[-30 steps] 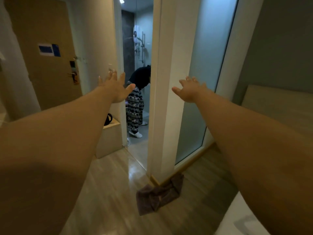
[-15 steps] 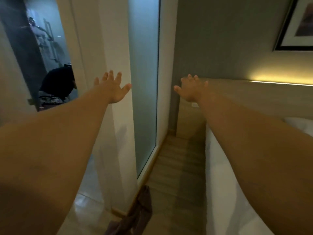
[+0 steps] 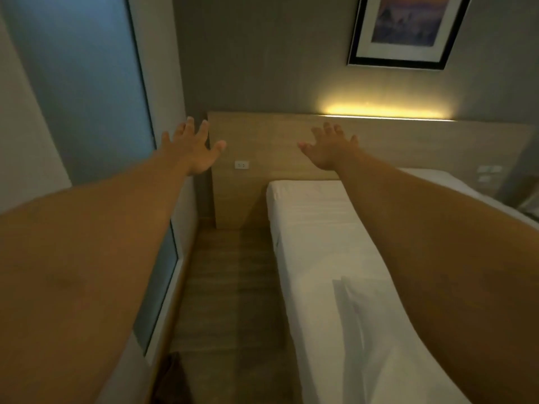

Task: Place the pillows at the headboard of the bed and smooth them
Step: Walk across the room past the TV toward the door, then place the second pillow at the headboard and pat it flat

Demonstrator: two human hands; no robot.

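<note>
With left hand (image 3: 194, 153) and right hand (image 3: 331, 151) spread empty before the headboard (image 3: 408, 147), lower them to the pillow (image 3: 376, 322) on the bed (image 3: 309, 217) and take both ends.

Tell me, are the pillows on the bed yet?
Not yet. Done: nothing that shows; the bed is bare by the headboard. In hand: nothing. The left hand and right hand are open and empty, stretched out in the air. Left: fetch the pillows, put them there, smooth them.
</note>
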